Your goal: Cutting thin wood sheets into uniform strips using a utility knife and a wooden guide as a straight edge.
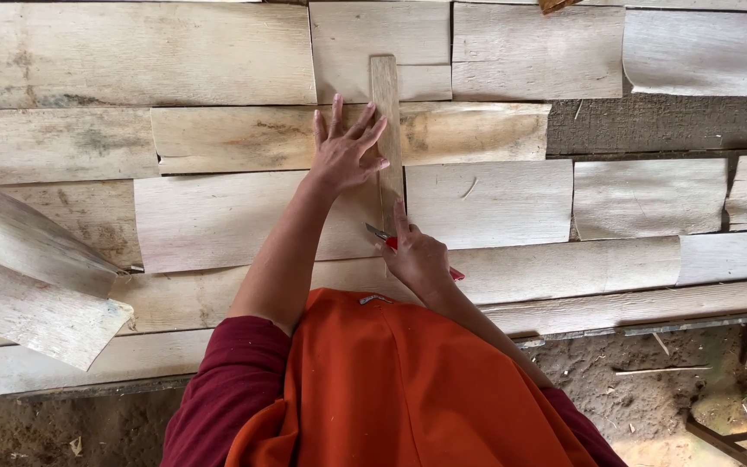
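My left hand point(345, 149) lies flat with fingers spread on a pale dried sheet point(244, 220), pressing against a narrow wooden strip point(386, 112) that runs away from me like a straightedge. My right hand point(417, 256) grips a red-handled utility knife point(382, 235), its blade touching the sheet at the near end of the strip's right edge. I wear an orange apron over dark red sleeves.
Many overlapping pale fibrous sheets point(131, 52) cover the work surface. Two curled sheets point(36, 285) lie at the left. A dark bare gap point(659, 121) shows at the right. The bench edge point(650, 327) borders a dirt floor point(650, 398).
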